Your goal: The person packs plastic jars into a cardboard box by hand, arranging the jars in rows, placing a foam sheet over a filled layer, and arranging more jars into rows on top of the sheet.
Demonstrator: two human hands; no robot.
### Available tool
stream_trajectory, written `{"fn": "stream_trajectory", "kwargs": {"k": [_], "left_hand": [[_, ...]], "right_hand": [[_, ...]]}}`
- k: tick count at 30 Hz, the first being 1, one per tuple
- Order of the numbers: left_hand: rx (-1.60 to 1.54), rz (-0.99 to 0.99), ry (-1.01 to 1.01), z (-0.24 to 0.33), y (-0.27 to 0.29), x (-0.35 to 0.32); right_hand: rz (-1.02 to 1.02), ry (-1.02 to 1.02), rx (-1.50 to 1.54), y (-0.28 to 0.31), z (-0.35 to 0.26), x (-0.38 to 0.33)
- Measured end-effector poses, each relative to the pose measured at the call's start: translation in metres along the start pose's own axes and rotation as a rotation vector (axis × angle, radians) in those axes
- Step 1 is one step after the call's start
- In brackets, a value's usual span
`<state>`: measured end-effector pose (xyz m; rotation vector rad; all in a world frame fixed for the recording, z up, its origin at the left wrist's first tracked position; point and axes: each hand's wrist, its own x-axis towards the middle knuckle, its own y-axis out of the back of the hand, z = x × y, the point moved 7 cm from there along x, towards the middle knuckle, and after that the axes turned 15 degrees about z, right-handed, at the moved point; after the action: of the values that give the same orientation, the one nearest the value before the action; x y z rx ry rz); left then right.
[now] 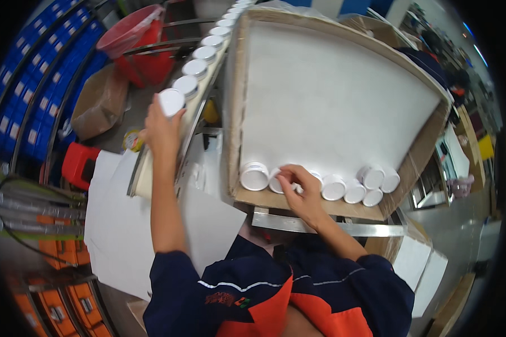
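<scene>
My left hand (pixel 163 132) is closed around a round white lidded jar (pixel 171 102) at the near end of a row on the conveyor belt (pixel 143 174). Inside the large cardboard box (pixel 237 112), my right hand (pixel 303 194) pinches another white jar (pixel 274 183) near the front wall. Left of that jar stands a white jar (pixel 254 177) in the front corner. More white jars (pixel 333 187) line the front wall to the right of my hand, some of them doubled up near the right corner. My right hand partly hides the jars behind it.
A row of white jars (pixel 195 68) runs up the belt to the far end. White sheets (pixel 115 224) lie beside the belt. Blue bins (pixel 28 101), a red bucket (pixel 143 62) and an open carton (pixel 98 104) stand at the left. A metal rail (pixel 365 230) runs below the box.
</scene>
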<state>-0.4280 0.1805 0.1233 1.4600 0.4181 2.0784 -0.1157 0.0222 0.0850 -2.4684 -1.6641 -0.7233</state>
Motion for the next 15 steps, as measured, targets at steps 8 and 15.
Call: {"fn": "stream_trajectory", "kwargs": {"k": [8,15], "left_hand": [[-0.647,-0.135,-0.492,0.194,0.057,-0.097],[-0.734,-0.346,-0.719,0.317,-0.011,-0.189]], "right_hand": [[0.375,0.312,-0.269,0.074,0.011,0.037],[0.854,-0.072,-0.230,0.250,0.094,-0.023]]}}
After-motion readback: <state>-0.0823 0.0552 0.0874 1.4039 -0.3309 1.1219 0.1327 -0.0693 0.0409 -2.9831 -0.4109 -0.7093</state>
